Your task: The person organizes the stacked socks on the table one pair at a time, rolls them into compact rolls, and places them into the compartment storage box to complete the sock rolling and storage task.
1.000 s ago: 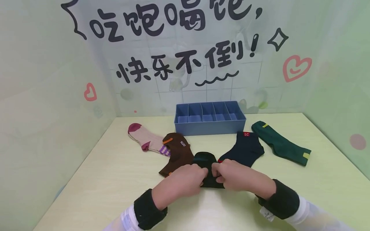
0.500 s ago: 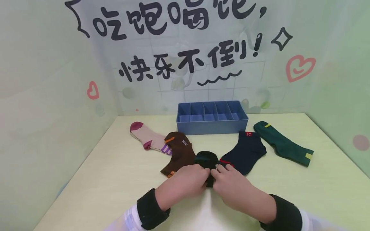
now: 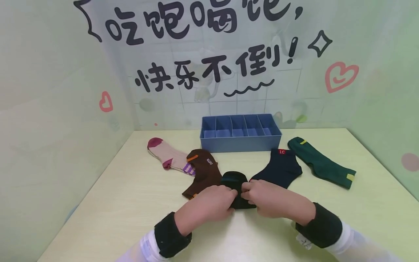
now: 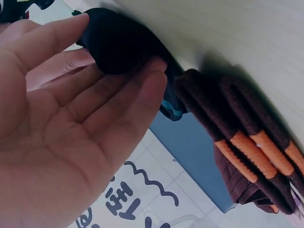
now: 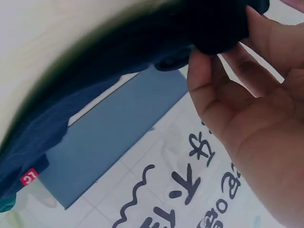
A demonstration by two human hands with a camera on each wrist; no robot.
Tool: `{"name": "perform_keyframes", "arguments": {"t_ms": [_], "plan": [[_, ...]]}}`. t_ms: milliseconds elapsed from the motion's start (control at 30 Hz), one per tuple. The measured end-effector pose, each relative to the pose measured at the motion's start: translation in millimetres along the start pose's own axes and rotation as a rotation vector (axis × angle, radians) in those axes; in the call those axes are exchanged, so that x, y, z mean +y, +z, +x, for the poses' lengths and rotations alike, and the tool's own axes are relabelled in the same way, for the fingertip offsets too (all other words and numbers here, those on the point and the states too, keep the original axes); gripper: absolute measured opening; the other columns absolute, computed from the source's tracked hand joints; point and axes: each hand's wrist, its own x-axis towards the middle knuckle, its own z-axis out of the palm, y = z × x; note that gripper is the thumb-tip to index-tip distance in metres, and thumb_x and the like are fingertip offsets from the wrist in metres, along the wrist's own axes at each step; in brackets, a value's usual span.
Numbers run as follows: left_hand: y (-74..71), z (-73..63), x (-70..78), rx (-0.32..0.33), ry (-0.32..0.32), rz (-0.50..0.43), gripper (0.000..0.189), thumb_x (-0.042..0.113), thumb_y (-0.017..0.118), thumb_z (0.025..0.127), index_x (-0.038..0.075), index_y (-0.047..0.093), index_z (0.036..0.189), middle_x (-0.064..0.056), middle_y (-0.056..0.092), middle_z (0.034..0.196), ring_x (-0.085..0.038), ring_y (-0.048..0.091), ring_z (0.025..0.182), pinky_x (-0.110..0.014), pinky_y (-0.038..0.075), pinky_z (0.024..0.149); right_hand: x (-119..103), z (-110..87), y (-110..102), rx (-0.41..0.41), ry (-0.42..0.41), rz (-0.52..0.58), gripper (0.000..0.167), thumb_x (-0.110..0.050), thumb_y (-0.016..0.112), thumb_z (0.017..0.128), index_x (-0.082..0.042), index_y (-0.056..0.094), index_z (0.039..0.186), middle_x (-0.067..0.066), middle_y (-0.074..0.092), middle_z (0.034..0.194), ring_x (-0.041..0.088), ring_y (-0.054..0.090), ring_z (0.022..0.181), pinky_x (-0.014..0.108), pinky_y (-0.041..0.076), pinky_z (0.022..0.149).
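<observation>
The 2 hands work on 1 black sock [image 3: 234, 178], which lies at the near middle of the table [image 3: 124, 225], likely because both arms reach that spot evenly. The left hand [image 3: 216, 202] has its side, with curved fingers along the cloth and the thumb opposite; the right hand [image 3: 264, 197] pinches the other side between thumb and fingers. Gripping from 2 sides probably stops the soft cloth from sliding or twisting; how firm each grip is, I cannot tell. The brown sock [image 3: 205, 174] sits just left, overlapping the pink sock [image 3: 168, 153]. The navy sock [image 3: 282, 168] lies right, its cuff partly behind the right hand, with the green sock [image 3: 322, 164] farther right. These 4 flank the work, seemingly leaving elbow room. The 5-compartment box [image 3: 240, 145] stands at the far side, out of the hands' way.
</observation>
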Motion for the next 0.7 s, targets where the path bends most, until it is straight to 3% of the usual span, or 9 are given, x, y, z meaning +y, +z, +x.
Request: {"name": "perform_keyframes", "arguments": {"t_ms": [133, 233, 433, 500, 600, 700], "plan": [[2.7, 1.5, 1.6, 0.006, 0.013, 0.056, 0.029, 0.034, 0.074, 0.1, 0.011, 0.073, 0.117, -0.003, 0.071, 0.108, -0.012, 0.065, 0.085, -0.027, 0.059, 0.084, 2.3, -0.6, 3.0, 0.007, 0.024, 0.001, 0.031, -0.001, 0.079, 0.088, -0.011, 0.08, 0.118, 0.0, 0.065, 0.1, 0.015, 0.059, 0.09, 0.03, 0.052, 0.078], [3.3, 2.3, 1.6, 0.009, 0.01, 0.055, 0.028, 0.033, 0.074, 0.101, 0.011, 0.074, 0.118, -0.004, 0.071, 0.109, -0.013, 0.065, 0.084, -0.026, 0.06, 0.083, 1.3, -1.1, 3.3, -0.01, 0.047, 0.0, 0.033, -0.002, 0.079, 0.088, -0.012, 0.079, 0.119, 0.001, 0.065, 0.103, 0.015, 0.059, 0.093, 0.031, 0.05, 0.077], [-0.5, 3.0, 0.1, -0.037, -0.001, -0.121, 0.027, 0.032, 0.076, 0.1, 0.013, 0.067, 0.115, -0.001, 0.07, 0.095, -0.012, 0.062, 0.077, -0.026, 0.054, 0.074, 1.9, -0.5, -0.5, -0.121, 0.118, 0.139, 0.03, 0.001, 0.075, 0.089, -0.014, 0.079, 0.114, -0.004, 0.065, 0.095, 0.011, 0.058, 0.089, 0.03, 0.043, 0.074], [-2.1, 2.7, 0.9, -0.051, 0.001, -0.14, 0.027, 0.032, 0.077, 0.099, 0.013, 0.067, 0.115, 0.0, 0.07, 0.094, -0.011, 0.061, 0.075, -0.025, 0.053, 0.074, 1.9, -0.7, -1.4, -0.14, 0.142, 0.185, 0.032, 0.006, 0.071, 0.087, -0.014, 0.079, 0.111, -0.006, 0.062, 0.09, 0.008, 0.055, 0.084, 0.029, 0.038, 0.073], [-2.9, 1.3, 3.7, -0.036, 0.026, -0.063, 0.026, 0.033, 0.078, 0.098, 0.015, 0.072, 0.115, 0.001, 0.073, 0.1, -0.011, 0.064, 0.083, -0.026, 0.057, 0.08, 1.2, -0.9, -1.6, -0.132, 0.162, 0.216, 0.032, 0.009, 0.069, 0.085, -0.014, 0.079, 0.104, -0.008, 0.058, 0.084, 0.006, 0.05, 0.078, 0.029, 0.033, 0.071], [-2.3, -1.0, 6.1, 0.003, 0.028, 0.03, 0.025, 0.036, 0.077, 0.098, 0.018, 0.077, 0.116, 0.0, 0.072, 0.104, -0.012, 0.063, 0.089, -0.026, 0.058, 0.081, -0.2, -1.0, -1.0, -0.094, 0.17, 0.197, 0.026, 0.005, 0.072, 0.088, -0.015, 0.079, 0.102, -0.009, 0.066, 0.088, 0.008, 0.058, 0.083, 0.03, 0.038, 0.074]]}}
